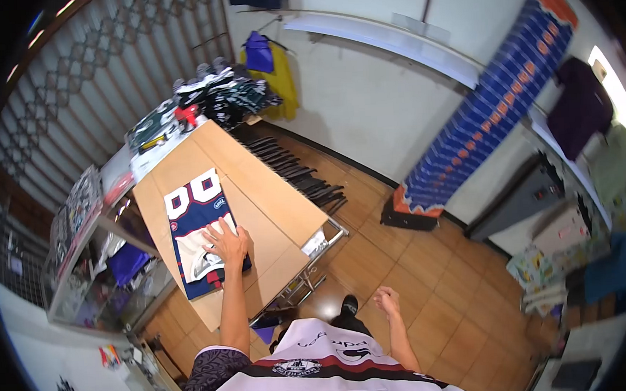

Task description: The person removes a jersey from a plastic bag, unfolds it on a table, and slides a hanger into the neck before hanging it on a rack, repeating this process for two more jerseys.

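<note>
A folded jersey [199, 208] in navy, white and red, with large white digits at its far end, lies on a brown cardboard-topped table [267, 191]. My left hand [226, 244] rests flat on its near part, over a cream panel with a dark print, fingers spread and partly covering that print. Off to the right of the table, my right hand [387, 301] hangs over the tiled floor with its fingers curled in. Nothing shows in it, and it touches nothing.
Dark patterned clothes [226, 90] are heaped past the table's far end. A glass case [118, 266] stands to the left. Black hangers [301, 171] lie right of the table. A tall blue and orange column [485, 108] leans by the wall.
</note>
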The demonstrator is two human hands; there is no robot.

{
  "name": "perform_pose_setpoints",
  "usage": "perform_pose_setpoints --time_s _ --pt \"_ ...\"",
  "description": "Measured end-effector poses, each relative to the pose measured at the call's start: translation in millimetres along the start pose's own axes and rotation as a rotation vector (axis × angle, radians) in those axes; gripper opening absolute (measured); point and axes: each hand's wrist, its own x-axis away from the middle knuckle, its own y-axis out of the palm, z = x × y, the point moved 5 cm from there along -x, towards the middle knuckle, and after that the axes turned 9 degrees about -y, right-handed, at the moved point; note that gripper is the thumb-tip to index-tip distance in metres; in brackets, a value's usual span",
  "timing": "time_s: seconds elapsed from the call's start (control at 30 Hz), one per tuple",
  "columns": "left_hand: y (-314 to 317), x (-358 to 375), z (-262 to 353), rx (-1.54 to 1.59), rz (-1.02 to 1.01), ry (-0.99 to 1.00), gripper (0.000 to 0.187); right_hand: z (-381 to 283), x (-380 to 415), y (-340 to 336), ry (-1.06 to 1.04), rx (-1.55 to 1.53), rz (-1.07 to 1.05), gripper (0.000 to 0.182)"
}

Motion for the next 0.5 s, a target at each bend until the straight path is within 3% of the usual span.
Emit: perform_pose_setpoints --time_s 0.13,0.27,0.37,0.5 --pt "9 -2 0 0.004 0.047 -0.002 0.076 -99 -77 7 -0.264 0.112 -0.122 0.021" --pt "-3 14 -1 -0.009 0.02 0.06 0.073 -203 -139 75 -0.639 0.117 -0.302 0.021" --pt "-10 27 -2 0.007 -0.016 0.128 0.073 -293 -126 155 -0.886 0.194 -0.417 0.025" --pt "-15 53 -6 0.041 -0.136 0.234 0.066 -344 -79 263 -0.97 0.17 -0.648 0.028"
